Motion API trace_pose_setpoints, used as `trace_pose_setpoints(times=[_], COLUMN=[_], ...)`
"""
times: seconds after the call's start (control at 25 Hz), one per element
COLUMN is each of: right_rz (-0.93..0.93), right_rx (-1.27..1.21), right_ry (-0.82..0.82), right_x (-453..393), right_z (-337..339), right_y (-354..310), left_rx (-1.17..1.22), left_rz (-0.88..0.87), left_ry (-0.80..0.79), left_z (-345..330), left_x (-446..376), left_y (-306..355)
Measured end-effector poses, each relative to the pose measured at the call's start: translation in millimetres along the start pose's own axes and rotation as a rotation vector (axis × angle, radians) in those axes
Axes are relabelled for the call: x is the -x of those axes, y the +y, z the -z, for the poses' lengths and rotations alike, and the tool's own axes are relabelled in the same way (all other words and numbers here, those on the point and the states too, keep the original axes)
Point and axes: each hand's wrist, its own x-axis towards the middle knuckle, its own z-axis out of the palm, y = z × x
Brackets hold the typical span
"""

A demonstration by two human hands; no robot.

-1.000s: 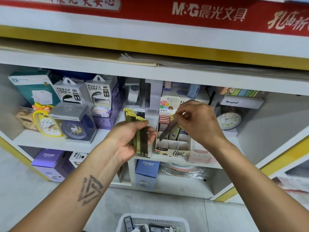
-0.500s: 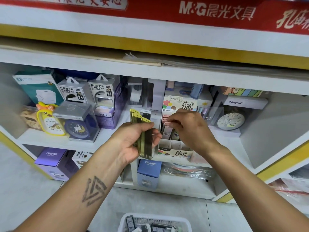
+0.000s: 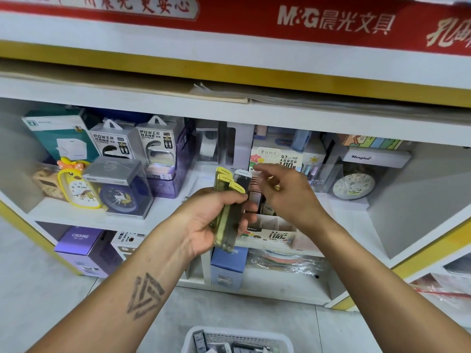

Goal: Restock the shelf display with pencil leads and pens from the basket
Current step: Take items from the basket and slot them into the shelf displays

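While your left hand (image 3: 204,222) grips a fanned bundle of pencil lead cases (image 3: 230,207), count what you can: three yellow-capped cases and one dark case with a white cap show at the top of the bundle; any others behind them cannot be told apart. Left of that hand, on the shelf (image 3: 76,216), stand two power bank boxes (image 3: 135,143), one yellow duck clock (image 3: 76,187) and one blue clock in a clear case (image 3: 119,189). The shelf's front edge runs just under the clocks, and a strip of bare board lies between them and your left wrist.

Just right of the bundle, your right hand (image 3: 283,192) hangs over the lead display box (image 3: 270,225) with fingers loosely spread, holding nothing. The box sits at the shelf's front edge, its card dividers partly filled with standing cases directly under your right palm; the front cells nearest you look open. Its printed backboard rises behind your fingertips, and the bundle in your left hand crowds the box's left side.

Right of your right hand, one round white clock (image 3: 353,186) stands near the shelf's angled side wall, with bare board in front of it.

Below both wrists, on the floor, one white basket (image 3: 237,340) shows its rim, with several dark cases lying in it.
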Motion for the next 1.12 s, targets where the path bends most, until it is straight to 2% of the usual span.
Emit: trace_pose_setpoints(times=[0.08,0.16,0.24,0.36,0.44,0.52,0.68,0.88,1.0,1.12], right_rz=[-0.212,-0.274,-0.243,-0.204,-0.186,-0.173,-0.144,0.067,0.207,0.245], right_rx=[-0.427,-0.635,-0.648,-0.608,-0.550,-0.436,-0.104,0.244,0.338,0.378], right_ry=[-0.069,-0.110,-0.046,0.152,0.187,0.153,0.108,0.138,0.226,0.252], right_x=[1,3,6,6,9,14,17,14,12,9], right_z=[7,16,27,50,66,77,80,70,67,66], right_y=[-4,-3,2,12,21,28,34,38,40,43], left_rx=[-0.031,-0.044,-0.047,-0.052,-0.082,-0.090,0.010,0.082,0.084,0.073], left_rz=[0.026,0.061,0.092,0.118,0.117,0.114,0.116,0.117,0.116,0.104], left_ry=[-0.083,-0.135,-0.155,-0.118,-0.048,-0.008,-0.020,-0.050,-0.067,-0.052], left_z=[-4,-8,-10,-15,-16,-18,-21,-24,-24,-22], left_x=[2,4,3,0,-4,-8,-11,-10,-9,-8], left_y=[-2,-5,-8,-9,-10,-11,-9,-11,-11,-10])
